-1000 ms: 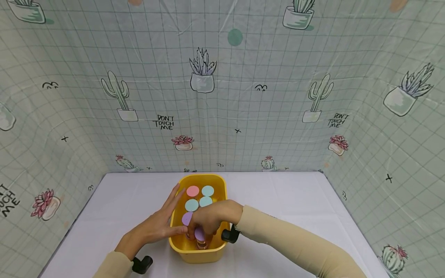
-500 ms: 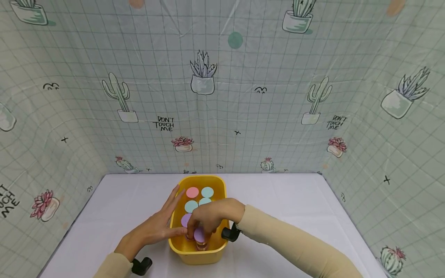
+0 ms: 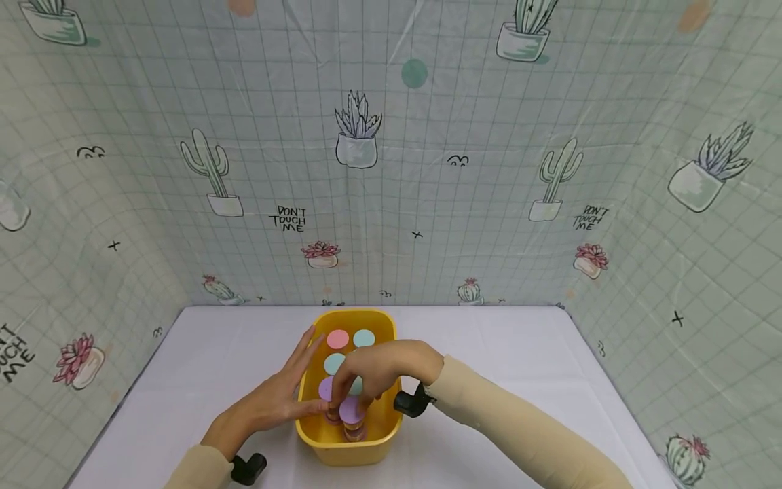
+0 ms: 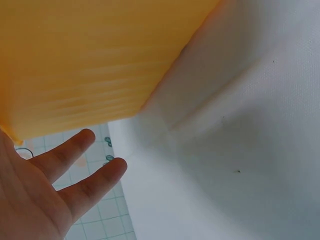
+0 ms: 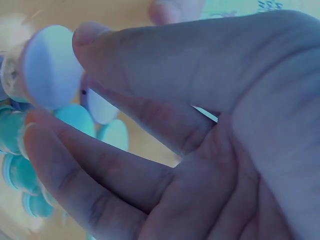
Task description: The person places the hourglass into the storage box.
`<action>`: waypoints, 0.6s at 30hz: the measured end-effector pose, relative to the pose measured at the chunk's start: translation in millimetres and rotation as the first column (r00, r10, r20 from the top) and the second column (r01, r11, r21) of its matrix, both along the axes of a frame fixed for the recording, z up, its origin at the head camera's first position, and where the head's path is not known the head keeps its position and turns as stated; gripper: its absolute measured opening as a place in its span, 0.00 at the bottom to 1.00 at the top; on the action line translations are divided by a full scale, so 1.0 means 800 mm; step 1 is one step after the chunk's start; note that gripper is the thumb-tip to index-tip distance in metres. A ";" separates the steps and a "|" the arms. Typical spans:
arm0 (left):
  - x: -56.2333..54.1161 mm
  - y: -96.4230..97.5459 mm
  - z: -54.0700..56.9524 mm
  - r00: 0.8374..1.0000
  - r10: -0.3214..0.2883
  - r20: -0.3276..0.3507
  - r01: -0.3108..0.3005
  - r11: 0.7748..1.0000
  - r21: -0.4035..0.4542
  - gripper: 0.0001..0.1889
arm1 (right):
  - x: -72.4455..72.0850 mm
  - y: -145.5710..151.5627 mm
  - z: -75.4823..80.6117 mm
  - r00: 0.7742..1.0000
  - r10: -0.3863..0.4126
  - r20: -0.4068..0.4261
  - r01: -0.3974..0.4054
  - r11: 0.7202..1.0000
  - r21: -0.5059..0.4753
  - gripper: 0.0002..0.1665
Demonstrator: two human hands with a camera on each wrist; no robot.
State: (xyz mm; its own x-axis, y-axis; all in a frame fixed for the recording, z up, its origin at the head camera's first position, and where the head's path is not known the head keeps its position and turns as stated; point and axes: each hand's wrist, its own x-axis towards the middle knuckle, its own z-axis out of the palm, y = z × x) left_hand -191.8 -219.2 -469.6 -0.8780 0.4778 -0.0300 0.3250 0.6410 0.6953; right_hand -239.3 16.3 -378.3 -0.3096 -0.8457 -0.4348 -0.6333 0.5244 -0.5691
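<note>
A yellow plastic tub [image 3: 351, 455] holds several small clear jars with coloured lids, set in two rows. My left hand [image 3: 269, 401] lies along the tub's left side, fingers straight and spread, thumb at the rim. Inside the tub, my right hand [image 3: 385, 367] reaches down over the nearest purple-lidded jar [image 3: 351, 410], which stands upright. In the right wrist view the thumb is at the edge of that pale purple lid [image 5: 52, 67], with the fingers spread apart around it. Another purple lid [image 3: 326, 388] sits just left, partly behind the right fingers.
Farther back in the tub are a pink lid [image 3: 338, 339] and light blue lids [image 3: 334, 363]. The tub stands on a white-covered table [image 3: 489, 380]. A cactus-print cloth [image 3: 415, 163] hangs behind and at both sides.
My right hand has risen slightly and shifted back from the nearest purple-lidded jar, uncovering more of it. The jar stays in place. My left hand has not visibly moved.
</note>
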 end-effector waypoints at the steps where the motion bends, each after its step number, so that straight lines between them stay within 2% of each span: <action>1: 0.001 0.000 -0.001 1.000 -0.001 -0.004 0.001 1.000 -0.001 0.57 | 0.000 0.003 0.001 1.000 0.010 -0.013 -0.011 1.000 -0.024 0.18; 5: 0.006 0.001 -0.002 1.000 0.009 -0.006 -0.009 1.000 -0.007 0.56 | 0.002 0.020 0.007 0.999 -0.013 -0.037 0.008 0.992 -0.128 0.17; 10: 0.011 0.004 0.002 0.998 0.054 -0.027 -0.056 0.995 -0.081 0.53 | 0.005 0.050 0.015 0.990 -0.137 0.013 0.135 0.954 -0.266 0.17; 14: 0.016 0.005 0.005 0.991 0.091 -0.101 -0.104 0.986 -0.127 0.50 | 0.006 0.081 0.019 0.966 -0.256 0.026 0.246 0.890 -0.384 0.15; 18: 0.024 -0.002 0.001 0.969 0.147 -0.198 -0.173 0.978 -0.120 0.46 | 0.007 0.124 0.012 0.913 -0.408 0.021 0.367 0.796 -0.481 0.14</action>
